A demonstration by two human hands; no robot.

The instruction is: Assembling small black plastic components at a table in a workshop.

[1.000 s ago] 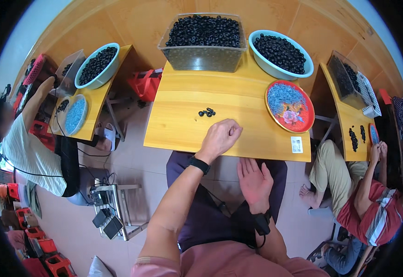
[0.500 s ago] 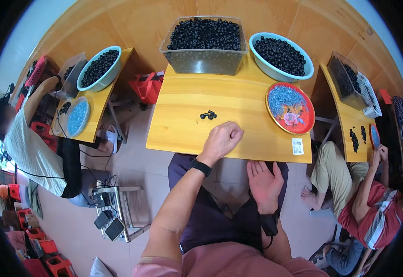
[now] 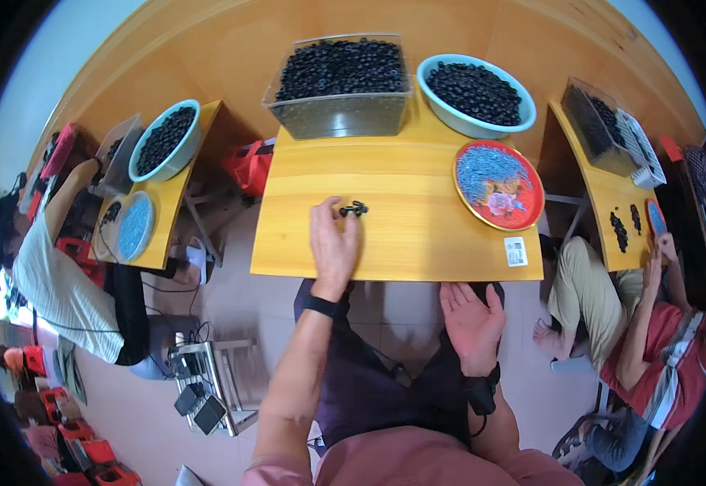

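A small cluster of black round pieces [image 3: 355,208] lies on the wooden table in front of me. My left hand [image 3: 334,247] rests at its left side, back up, with the fingers stretched forward and the thumb side next to the pieces. The fingers stand apart, and I see nothing held in them. Just below the table's front edge, my right hand [image 3: 474,324] is turned palm up, with open fingers and a bare palm. A red round tray [image 3: 523,206] with a flower pattern holds many small bluish pieces at the right.
At the back of the table [image 3: 321,174] stand a clear bin [image 3: 333,123] and a light-blue basin [image 3: 482,127], both full of black pieces. A white label [image 3: 516,252] is near the front right corner. Co-workers sit at side tables left and right. A metal stool [image 3: 227,373] stands lower left.
My left hand has moved left and forward from the table's front edge to the black pieces, and its curled fingers have opened out. The right hand stays palm up in about the same place.
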